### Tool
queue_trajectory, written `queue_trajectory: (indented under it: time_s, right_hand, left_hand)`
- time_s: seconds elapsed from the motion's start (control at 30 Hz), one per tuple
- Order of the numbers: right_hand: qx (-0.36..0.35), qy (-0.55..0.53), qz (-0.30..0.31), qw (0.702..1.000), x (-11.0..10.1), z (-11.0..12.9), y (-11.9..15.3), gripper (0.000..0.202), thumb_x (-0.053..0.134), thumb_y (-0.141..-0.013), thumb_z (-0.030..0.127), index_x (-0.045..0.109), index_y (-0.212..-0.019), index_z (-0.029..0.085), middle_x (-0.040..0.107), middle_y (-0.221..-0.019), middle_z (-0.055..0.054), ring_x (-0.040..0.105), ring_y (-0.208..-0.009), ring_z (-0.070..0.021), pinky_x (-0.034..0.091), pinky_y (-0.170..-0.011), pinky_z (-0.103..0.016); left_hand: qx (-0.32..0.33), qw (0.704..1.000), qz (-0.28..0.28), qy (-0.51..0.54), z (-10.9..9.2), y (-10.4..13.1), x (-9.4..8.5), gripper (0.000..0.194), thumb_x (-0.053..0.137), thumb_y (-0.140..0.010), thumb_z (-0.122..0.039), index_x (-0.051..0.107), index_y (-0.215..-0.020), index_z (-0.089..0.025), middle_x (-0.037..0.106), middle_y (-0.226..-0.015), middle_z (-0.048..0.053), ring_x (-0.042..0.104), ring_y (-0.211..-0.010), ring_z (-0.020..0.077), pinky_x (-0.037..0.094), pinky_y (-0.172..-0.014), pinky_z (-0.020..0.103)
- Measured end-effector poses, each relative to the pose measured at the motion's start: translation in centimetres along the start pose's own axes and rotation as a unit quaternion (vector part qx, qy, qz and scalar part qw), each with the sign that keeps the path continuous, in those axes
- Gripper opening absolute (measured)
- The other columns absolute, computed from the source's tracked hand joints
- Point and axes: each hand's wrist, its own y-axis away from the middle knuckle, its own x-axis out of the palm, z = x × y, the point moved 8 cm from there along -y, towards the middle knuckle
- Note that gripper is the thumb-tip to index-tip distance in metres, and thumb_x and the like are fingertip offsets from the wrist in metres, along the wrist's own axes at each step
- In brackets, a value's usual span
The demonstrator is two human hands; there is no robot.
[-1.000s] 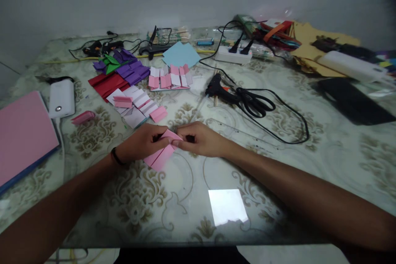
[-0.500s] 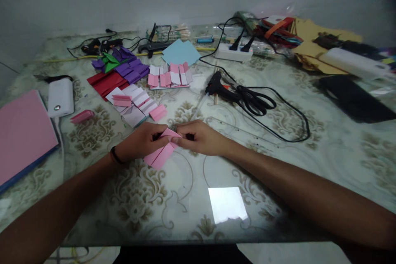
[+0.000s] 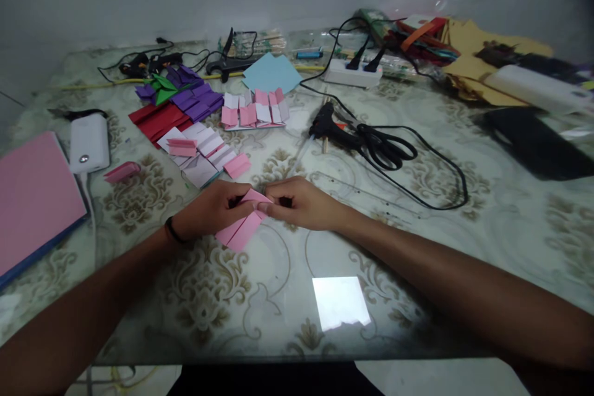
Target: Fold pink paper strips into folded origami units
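Note:
A creased pink paper [image 3: 241, 232] is held between both hands near the middle of the patterned table [image 3: 278, 322]. My left hand [image 3: 216, 205], with a dark band at the wrist, pinches its upper left part. My right hand [image 3: 301, 203] grips the top right corner, the two thumbs almost meeting on the paper. Just beyond the hands lie folded pink and white papers [image 3: 202, 151], with another pink and white group [image 3: 255, 108] farther back. One small folded pink piece [image 3: 122, 172] rests by itself on the left.
A black glue gun [image 3: 327, 124] with a coiled cable lies beyond my right hand, near a clear ruler [image 3: 362, 193]. White power bank [image 3: 89, 143] and pink sheets [image 3: 37, 198] are at left. Behind are red paper [image 3: 158, 122], blue sheets [image 3: 271, 74] and a power strip [image 3: 352, 76].
The view has shifted slightly. Both hands keep their hold on the pink paper, and the thumbs have moved only a little.

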Motion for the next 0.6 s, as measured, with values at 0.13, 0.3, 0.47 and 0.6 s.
queue_trajectory:
  time_s: [0.13, 0.3, 0.47, 0.6]
  right_hand:
    - [-0.004, -0.004, -0.002, 1.000, 0.00, 0.02, -0.02, 0.047, 0.054, -0.101, 0.037, 0.035, -0.062, 0.019, 0.033, -0.060, 0.006, 0.034, -0.056, -0.0076, 0.028, -0.055, -0.022]
    - [0.001, 0.000, -0.004, 1.000, -0.03, 0.03, -0.01, 0.048, 0.053, -0.102, 0.040, 0.035, -0.062, 0.019, 0.034, -0.060, 0.006, 0.033, -0.056, -0.0078, 0.028, -0.055, -0.022]
    - [0.010, -0.003, 0.004, 1.000, 0.04, -0.06, 0.01, 0.050, 0.050, -0.102, 0.045, 0.035, -0.063, 0.019, 0.036, -0.061, 0.005, 0.034, -0.056, -0.0081, 0.028, -0.055, -0.022]
    - [0.011, -0.006, 0.004, 1.000, 0.05, -0.13, 0.03, 0.050, 0.051, -0.101, 0.046, 0.035, -0.062, 0.019, 0.036, -0.060, 0.005, 0.033, -0.056, -0.0079, 0.027, -0.055, -0.022]
  left_hand:
    - [-0.001, 1.000, 0.002, 0.001, -0.09, -0.04, -0.07, 0.037, 0.057, -0.090, -0.035, 0.047, -0.060, -0.015, 0.037, -0.057, -0.005, 0.035, -0.059, 0.0095, 0.024, -0.055, 0.025]
    - [0.001, 1.000, -0.001, -0.007, 0.03, -0.06, -0.02, 0.036, 0.055, -0.091, -0.036, 0.050, -0.062, -0.015, 0.035, -0.058, -0.005, 0.034, -0.059, 0.0094, 0.024, -0.055, 0.025]
    - [0.004, 1.000, -0.002, -0.012, 0.07, -0.10, 0.04, 0.038, 0.056, -0.091, -0.037, 0.046, -0.061, -0.015, 0.034, -0.057, -0.005, 0.034, -0.058, 0.0092, 0.024, -0.054, 0.024]
    - [0.006, 1.000, -0.002, -0.009, -0.05, -0.12, 0.04, 0.038, 0.056, -0.090, -0.037, 0.047, -0.060, -0.015, 0.034, -0.057, -0.006, 0.035, -0.057, 0.0092, 0.024, -0.054, 0.024]
